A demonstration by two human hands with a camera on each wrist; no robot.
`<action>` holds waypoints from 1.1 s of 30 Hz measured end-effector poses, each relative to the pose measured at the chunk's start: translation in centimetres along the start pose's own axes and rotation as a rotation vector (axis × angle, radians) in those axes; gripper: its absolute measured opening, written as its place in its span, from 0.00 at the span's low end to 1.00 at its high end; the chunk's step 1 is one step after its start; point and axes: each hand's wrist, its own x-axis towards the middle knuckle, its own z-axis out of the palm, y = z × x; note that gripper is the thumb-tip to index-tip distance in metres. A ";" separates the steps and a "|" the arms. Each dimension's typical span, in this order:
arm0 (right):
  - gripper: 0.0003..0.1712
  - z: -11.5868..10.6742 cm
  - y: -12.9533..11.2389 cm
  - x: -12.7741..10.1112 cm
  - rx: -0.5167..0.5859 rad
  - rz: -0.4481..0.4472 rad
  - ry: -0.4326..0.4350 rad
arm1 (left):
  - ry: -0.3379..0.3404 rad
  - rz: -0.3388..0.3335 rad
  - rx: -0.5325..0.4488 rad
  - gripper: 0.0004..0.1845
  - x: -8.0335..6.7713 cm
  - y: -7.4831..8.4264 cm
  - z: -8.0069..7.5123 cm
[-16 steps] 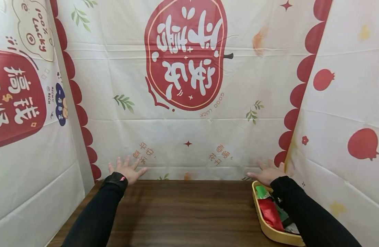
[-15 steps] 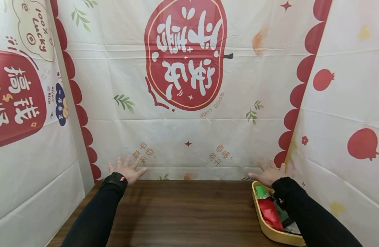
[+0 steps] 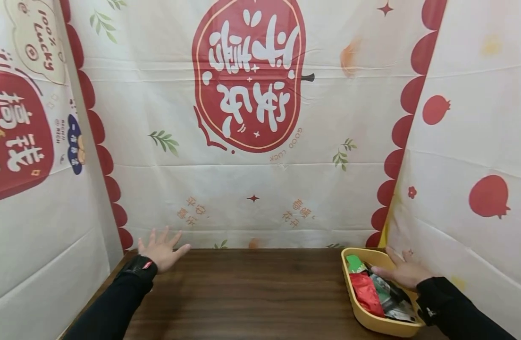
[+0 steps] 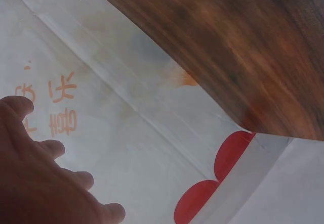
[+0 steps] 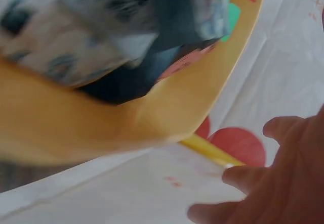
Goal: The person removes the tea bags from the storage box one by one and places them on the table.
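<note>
Two hands are seen spread with fingers extended, and nothing is held by either. The left hand (image 3: 160,249) is positioned at the far left corner of the wooden table (image 3: 252,293), fingers splayed wide near the printed backdrop (image 3: 252,189). The right hand (image 3: 402,271) is held flat over the yellow tray (image 3: 362,317), which is placed at the table's right edge against the side cloth. Red, green and dark snack packets (image 3: 371,295) are contained in the tray, just beside the fingers.
</note>
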 end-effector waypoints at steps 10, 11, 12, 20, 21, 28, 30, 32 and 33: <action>0.69 1.9 1.6 -2.0 0.244 -0.007 -0.192 | -0.151 -0.035 -0.093 0.49 -2.1 -0.7 0.1; 0.70 2.0 1.4 -2.3 0.233 -0.008 -0.202 | -0.154 -0.029 -0.093 0.49 -2.2 -0.6 0.1; 0.72 2.1 1.3 -2.7 0.207 -0.017 -0.198 | -0.153 -0.021 -0.087 0.48 -2.3 -0.4 0.3; 0.79 2.8 -0.1 -4.7 0.122 -0.027 -0.214 | -0.134 0.057 -0.105 0.45 -2.7 1.5 1.7; 0.78 2.9 -0.3 -4.7 0.127 -0.031 -0.217 | -0.137 0.068 -0.114 0.45 -2.8 1.9 1.9; 0.80 3.8 -2.5 -4.5 0.108 -0.087 -0.225 | -0.084 0.208 -0.124 0.40 -3.1 6.7 3.4; 0.80 4.2 -3.1 -4.5 0.108 -0.108 -0.229 | -0.060 0.271 -0.131 0.38 -2.7 8.6 4.2; 0.80 4.5 -3.6 -4.5 0.122 -0.120 -0.240 | -0.044 0.338 -0.132 0.38 -2.3 10.8 5.2; 0.80 4.7 -3.9 -4.5 0.128 -0.121 -0.247 | -0.042 0.372 -0.130 0.37 -2.0 11.9 5.7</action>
